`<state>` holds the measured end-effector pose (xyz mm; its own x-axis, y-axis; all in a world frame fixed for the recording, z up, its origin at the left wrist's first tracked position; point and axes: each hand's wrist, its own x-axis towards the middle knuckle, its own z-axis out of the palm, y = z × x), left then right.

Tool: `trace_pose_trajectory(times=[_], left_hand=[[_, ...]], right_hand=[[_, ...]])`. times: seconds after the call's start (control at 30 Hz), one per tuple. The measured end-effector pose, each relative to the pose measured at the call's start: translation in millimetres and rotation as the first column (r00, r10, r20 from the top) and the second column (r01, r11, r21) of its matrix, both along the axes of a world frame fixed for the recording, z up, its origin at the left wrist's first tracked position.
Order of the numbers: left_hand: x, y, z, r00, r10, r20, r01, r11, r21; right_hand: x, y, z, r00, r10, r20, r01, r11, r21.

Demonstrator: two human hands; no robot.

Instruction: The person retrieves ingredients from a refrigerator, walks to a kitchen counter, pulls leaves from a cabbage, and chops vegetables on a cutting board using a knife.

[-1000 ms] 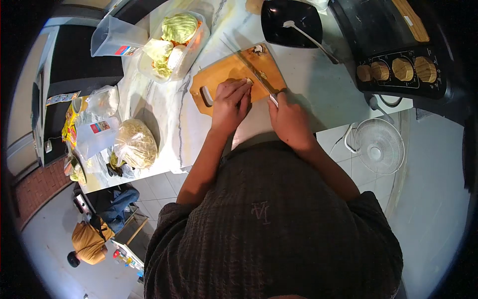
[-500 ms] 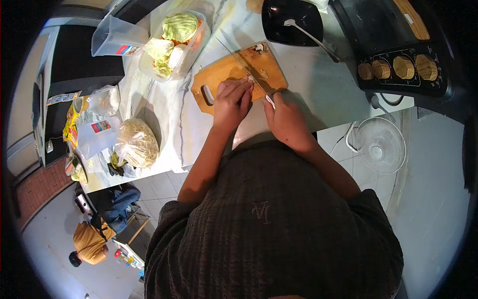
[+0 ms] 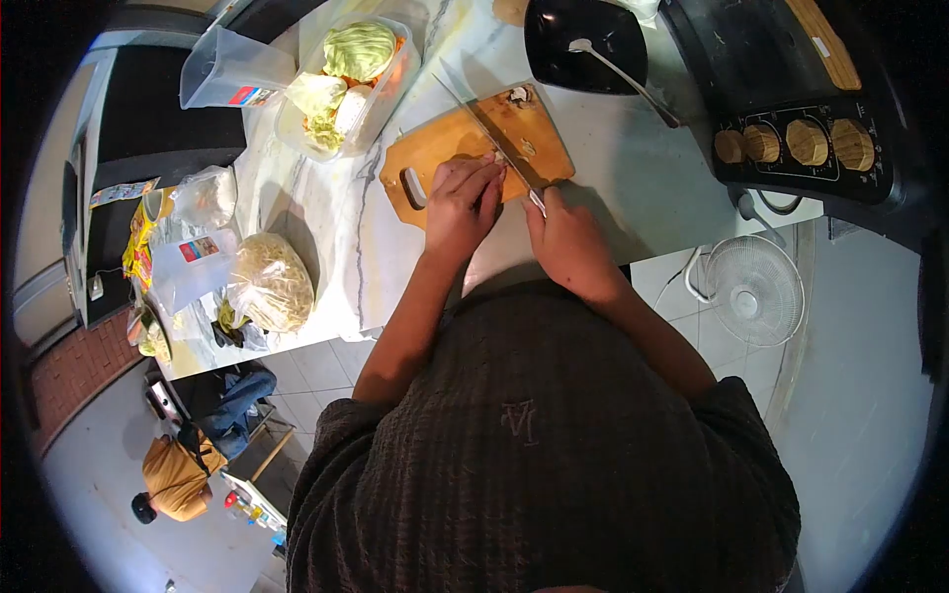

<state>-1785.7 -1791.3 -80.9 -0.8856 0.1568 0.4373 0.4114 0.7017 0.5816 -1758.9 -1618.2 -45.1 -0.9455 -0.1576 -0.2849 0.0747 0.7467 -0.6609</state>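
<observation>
A wooden cutting board (image 3: 428, 153) lies on the marble counter in front of me. My right hand (image 3: 571, 242) grips the handle of a kitchen knife (image 3: 484, 121), its long blade slanting across the board toward the far left. On the board, my left hand (image 3: 462, 203) has its fingers curled together beside the blade, around a small pale piece that is mostly hidden; I cannot make out its kind. Small pale scraps (image 3: 528, 148) lie right of the blade. A darker bit (image 3: 518, 96) sits at the board's far corner.
A clear tub (image 3: 326, 148) with cabbage and orange pieces stands beyond the board, next to a plastic pitcher (image 3: 222, 74). A black bowl (image 3: 559, 69) with a spoon and a stove (image 3: 791, 138) are right. A bag of noodle-like strands (image 3: 272, 285) sits left. Another person (image 3: 178, 474) is lower left.
Both hands and the knife keep almost the same place on the board. The whole view has shifted very slightly.
</observation>
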Motion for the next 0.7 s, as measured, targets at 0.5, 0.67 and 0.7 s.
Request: trace_pose_trajectory(times=[0.5, 0.67, 0.7], left_hand=[[1.2, 1.5, 2.7, 0.999, 0.031, 0.026, -0.031, 1.0, 0.007], [0.2, 0.6, 1.2, 0.999, 0.026, 0.029, -0.027, 1.0, 0.013], [0.3, 0.6, 1.3, 0.999, 0.029, 0.025, -0.03, 0.999, 0.015]], right_hand=[[-5.4, -7.3, 4.6, 0.998, 0.014, 0.069, -0.016, 0.999, 0.035], [-9.0, -10.5, 1.3, 0.997, 0.008, 0.082, -0.015, 0.997, 0.08], [-9.1, -10.6, 1.2, 0.996, 0.02, 0.091, -0.028, 0.996, 0.089]])
